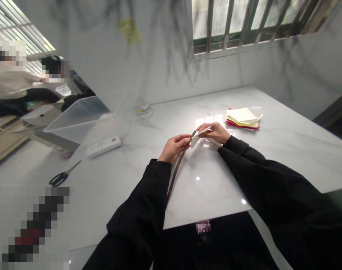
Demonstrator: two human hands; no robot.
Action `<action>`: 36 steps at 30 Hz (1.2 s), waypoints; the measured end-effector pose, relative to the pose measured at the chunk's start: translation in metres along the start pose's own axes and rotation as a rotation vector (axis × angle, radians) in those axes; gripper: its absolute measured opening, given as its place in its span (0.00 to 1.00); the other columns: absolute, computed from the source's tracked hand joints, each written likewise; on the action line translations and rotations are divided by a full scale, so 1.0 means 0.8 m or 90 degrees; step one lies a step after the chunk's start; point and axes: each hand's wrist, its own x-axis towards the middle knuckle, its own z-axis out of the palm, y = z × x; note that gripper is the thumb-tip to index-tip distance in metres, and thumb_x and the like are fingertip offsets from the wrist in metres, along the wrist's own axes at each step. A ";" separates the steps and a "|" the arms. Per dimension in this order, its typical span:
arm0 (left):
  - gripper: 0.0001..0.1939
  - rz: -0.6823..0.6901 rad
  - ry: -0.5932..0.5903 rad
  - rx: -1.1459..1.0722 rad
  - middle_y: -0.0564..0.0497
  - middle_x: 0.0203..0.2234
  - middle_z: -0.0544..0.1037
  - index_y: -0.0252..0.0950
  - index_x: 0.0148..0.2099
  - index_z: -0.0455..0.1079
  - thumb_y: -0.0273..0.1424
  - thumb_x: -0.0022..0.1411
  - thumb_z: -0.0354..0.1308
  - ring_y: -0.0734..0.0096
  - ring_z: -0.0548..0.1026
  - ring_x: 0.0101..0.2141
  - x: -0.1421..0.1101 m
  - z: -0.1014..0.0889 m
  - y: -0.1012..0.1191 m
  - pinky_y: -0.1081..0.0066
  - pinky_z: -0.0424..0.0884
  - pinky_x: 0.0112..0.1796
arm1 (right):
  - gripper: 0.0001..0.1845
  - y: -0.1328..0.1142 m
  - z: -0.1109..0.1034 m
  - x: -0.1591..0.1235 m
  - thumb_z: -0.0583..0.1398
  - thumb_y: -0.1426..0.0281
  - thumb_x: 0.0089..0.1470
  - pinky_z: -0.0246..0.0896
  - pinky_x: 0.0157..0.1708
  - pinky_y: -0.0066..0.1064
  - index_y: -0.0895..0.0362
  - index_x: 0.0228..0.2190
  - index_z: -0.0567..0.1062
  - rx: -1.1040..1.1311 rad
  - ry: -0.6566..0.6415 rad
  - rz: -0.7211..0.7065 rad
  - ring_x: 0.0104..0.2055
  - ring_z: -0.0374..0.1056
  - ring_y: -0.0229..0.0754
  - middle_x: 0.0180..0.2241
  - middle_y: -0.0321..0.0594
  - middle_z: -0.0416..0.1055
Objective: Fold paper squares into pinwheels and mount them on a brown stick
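Over the middle of the white marbled table (216, 172), my left hand (175, 147) is closed around the upper part of a long, thin, slightly curved brown stick (177, 169). The stick slants down toward me, and its lower end passes behind my left sleeve. My right hand (216, 132) pinches a small folded piece of cream paper (198, 138), partly covered by the fingers. The paper lies against or just beside the stick's top end; whether they are joined I cannot tell. Both hands are close together, with fingertips almost meeting.
Stacked cream, yellow and red paper (244, 117) lies at the back right. On the left are black-handled scissors (62, 177), a white power strip (104, 147) and a clear plastic bin (78, 118). A coiled cable (144, 109) lies by the wall. Other people sit at far left.
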 end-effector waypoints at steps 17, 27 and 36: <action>0.22 0.027 -0.097 -0.022 0.49 0.35 0.82 0.35 0.46 0.83 0.37 0.49 0.79 0.74 0.75 0.31 -0.007 -0.006 0.007 0.69 0.72 0.39 | 0.17 -0.029 0.001 -0.004 0.78 0.54 0.43 0.72 0.46 0.43 0.52 0.30 0.86 -0.007 -0.011 -0.088 0.46 0.76 0.50 0.40 0.45 0.81; 0.23 0.022 -0.097 -0.021 0.49 0.34 0.82 0.35 0.46 0.83 0.38 0.48 0.79 0.74 0.75 0.30 -0.008 -0.005 0.009 0.68 0.72 0.40 | 0.20 -0.037 0.004 -0.005 0.77 0.51 0.42 0.73 0.46 0.44 0.53 0.30 0.85 -0.012 0.010 -0.065 0.44 0.76 0.49 0.40 0.46 0.81; 0.24 0.019 -0.092 -0.035 0.46 0.35 0.84 0.33 0.46 0.82 0.37 0.47 0.80 0.73 0.77 0.31 -0.006 -0.005 0.005 0.71 0.73 0.38 | 0.23 -0.029 0.004 -0.005 0.77 0.55 0.41 0.72 0.47 0.42 0.57 0.34 0.84 0.049 -0.014 0.049 0.40 0.76 0.48 0.35 0.42 0.81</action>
